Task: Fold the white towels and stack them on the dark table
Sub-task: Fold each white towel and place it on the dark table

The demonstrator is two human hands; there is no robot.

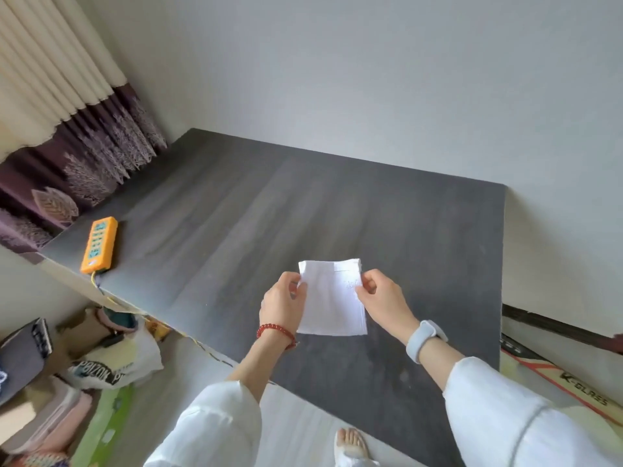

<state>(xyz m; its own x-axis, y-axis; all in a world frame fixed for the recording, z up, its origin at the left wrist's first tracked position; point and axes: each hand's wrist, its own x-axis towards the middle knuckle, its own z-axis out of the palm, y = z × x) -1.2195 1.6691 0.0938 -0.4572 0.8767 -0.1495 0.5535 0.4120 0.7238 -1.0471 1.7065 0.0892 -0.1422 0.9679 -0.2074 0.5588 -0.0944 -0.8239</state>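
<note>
Centrally, the left hand (282, 306) pinched the left edge of one white towel (332, 298), thumb and fingers curled on the cloth. The right hand (381, 299) pinched the right edge likewise. The towel, folded to a small rectangle, was held between both hands over the dark table (404, 230); whether its lower edge touched the surface could not be told. One red bead bracelet (274, 332) circled the left wrist; one pale watch (423, 340) circled the right. One orange power strip (99, 245) lay near the table's left edge. A strip (585, 394) by the floor read "K-GLASS".
</note>
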